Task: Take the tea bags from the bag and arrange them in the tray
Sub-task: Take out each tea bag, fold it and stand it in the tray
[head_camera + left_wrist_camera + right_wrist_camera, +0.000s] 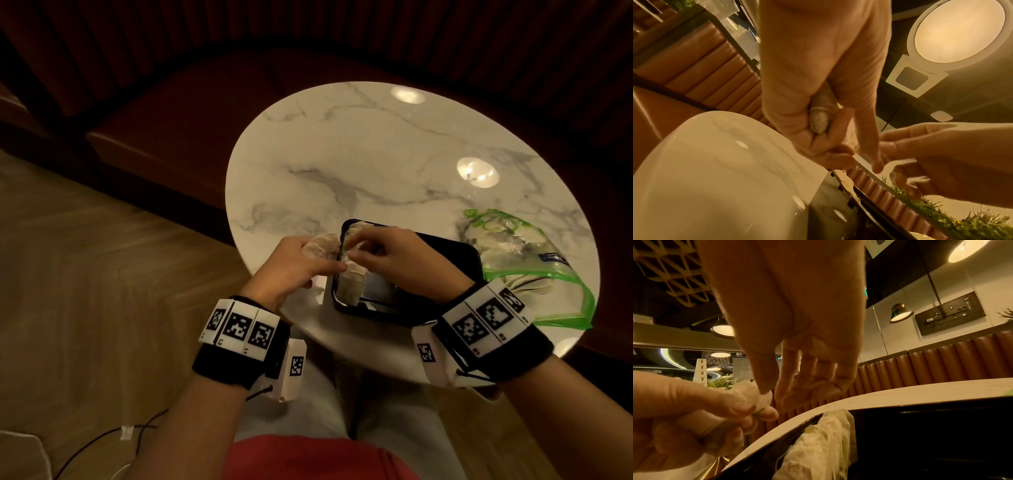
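My left hand (308, 265) hovers over the tray's left edge and grips a bunch of white tea bags (322, 245) in its curled fingers; they also show in the left wrist view as tea bags (819, 120). My right hand (356, 251) reaches across, its thumb and index finger pinching the corner of one held tea bag (758, 396). The black tray (445, 246) sits on the near side of the table. A row of tea bags (352, 284) stands along its left side, also seen in the right wrist view (824, 443). The clear green-edged plastic bag (534, 274) lies right of the tray with more tea bags inside.
The round marble table (376, 154) has bare surface beyond the tray. A dark red bench (171, 130) curves behind it. Wooden floor (85, 257) lies to the left, with cables (102, 442) near my legs. The table's near edge is at my wrists.
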`<state>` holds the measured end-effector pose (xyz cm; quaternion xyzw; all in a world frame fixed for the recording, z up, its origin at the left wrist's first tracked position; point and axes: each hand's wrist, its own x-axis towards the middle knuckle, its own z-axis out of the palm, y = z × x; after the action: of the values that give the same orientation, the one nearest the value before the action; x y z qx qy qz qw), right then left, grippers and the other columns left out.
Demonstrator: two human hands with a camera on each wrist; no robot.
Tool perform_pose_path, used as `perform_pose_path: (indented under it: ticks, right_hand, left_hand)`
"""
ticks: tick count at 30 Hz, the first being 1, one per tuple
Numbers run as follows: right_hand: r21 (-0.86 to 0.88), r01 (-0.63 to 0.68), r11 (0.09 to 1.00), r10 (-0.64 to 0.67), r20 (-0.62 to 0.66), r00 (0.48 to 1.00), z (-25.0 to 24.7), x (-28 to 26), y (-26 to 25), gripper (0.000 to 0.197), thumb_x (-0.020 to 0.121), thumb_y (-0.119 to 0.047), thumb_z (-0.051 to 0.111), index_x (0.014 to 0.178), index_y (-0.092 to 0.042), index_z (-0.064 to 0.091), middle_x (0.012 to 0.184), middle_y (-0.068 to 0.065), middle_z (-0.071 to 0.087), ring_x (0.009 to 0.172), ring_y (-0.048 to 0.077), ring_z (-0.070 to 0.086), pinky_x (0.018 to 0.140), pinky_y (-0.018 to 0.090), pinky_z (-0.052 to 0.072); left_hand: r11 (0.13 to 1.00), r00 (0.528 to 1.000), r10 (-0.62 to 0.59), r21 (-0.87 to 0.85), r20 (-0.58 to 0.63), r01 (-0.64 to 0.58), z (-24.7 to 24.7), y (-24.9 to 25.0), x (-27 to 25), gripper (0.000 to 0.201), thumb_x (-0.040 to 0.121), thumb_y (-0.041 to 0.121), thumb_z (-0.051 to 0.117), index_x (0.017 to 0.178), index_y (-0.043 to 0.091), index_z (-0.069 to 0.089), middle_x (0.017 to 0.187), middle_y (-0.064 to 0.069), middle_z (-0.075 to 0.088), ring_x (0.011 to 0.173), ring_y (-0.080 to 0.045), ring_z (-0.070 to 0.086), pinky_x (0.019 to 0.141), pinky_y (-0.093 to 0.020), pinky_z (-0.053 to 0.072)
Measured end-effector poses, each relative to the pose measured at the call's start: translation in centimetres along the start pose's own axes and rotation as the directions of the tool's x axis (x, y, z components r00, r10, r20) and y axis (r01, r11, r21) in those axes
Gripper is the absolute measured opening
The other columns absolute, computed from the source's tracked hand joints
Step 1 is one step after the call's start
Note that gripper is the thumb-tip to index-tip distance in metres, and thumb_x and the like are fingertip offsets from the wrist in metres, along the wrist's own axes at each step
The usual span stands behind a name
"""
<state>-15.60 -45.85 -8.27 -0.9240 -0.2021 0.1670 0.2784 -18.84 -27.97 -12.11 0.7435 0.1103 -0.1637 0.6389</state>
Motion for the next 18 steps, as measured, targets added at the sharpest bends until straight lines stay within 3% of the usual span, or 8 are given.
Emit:
perform_pose_path:
  ticks: [4,7,11,14,18]
  right_hand:
    - [0.110,0.057,0.992,-0.049,-0.075,0.996,0.0,0.5,-0.6,0.020,0.092,-0.031,0.064,0.108,-0.021,0.070,0.094,-0.010,0.069,0.080,0.005,0.064,0.074,0.019,0.050]
    - [0.129,0.077,0.989,-0.058,-0.146,0.988,-0.2,0.4,-0.6,0.017,0.092,-0.027,0.065,0.104,-0.018,0.074,0.089,-0.010,0.072,0.079,0.006,0.066,0.074,0.020,0.051]
    - [0.262,0.072,0.962,-0.010,-0.230,0.973,-1.0,0.1,-0.3,0.015,0.092,-0.021,0.066,0.102,-0.015,0.075,0.088,-0.006,0.074,0.082,0.005,0.068,0.075,0.018,0.052]
    - [0.404,0.044,0.914,0.053,-0.227,0.973,-1.5,-0.2,0.0,0.011,0.092,-0.018,0.065,0.097,-0.016,0.075,0.080,-0.010,0.073,0.073,-0.003,0.065,0.070,0.011,0.047]
    - [0.513,0.026,0.858,0.090,-0.200,0.976,-1.5,-0.4,-0.1,0.010,0.093,-0.011,0.063,0.094,-0.012,0.072,0.067,-0.014,0.070,0.061,-0.006,0.060,0.061,0.007,0.043]
  left_hand:
    - [0.999,0.996,0.018,-0.050,0.084,-0.014,0.3,0.6,-0.4,0.023,0.082,0.015,0.076,0.103,0.016,0.069,0.074,0.010,0.069,0.062,0.005,0.062,0.055,-0.020,0.039]
    - [0.991,0.992,0.022,-0.134,0.121,-0.006,0.4,0.8,-0.7,0.019,0.084,0.018,0.074,0.101,0.018,0.067,0.078,0.008,0.072,0.073,-0.005,0.069,0.051,-0.018,0.036]
    - [0.960,0.998,0.009,-0.281,0.067,0.010,0.4,1.1,-0.6,0.020,0.089,0.025,0.069,0.103,0.011,0.067,0.087,-0.004,0.074,0.073,-0.014,0.070,0.043,-0.015,0.031]
    - [0.913,1.000,-0.006,-0.408,0.021,0.015,0.3,1.2,-0.5,0.018,0.091,0.022,0.066,0.103,0.008,0.066,0.092,-0.012,0.073,0.068,-0.016,0.068,0.036,-0.012,0.028]
    - [0.866,1.000,-0.014,-0.500,0.001,0.013,0.4,1.3,-0.4,0.016,0.093,0.019,0.064,0.104,0.007,0.066,0.094,-0.010,0.074,0.064,-0.013,0.068,0.034,-0.012,0.026]
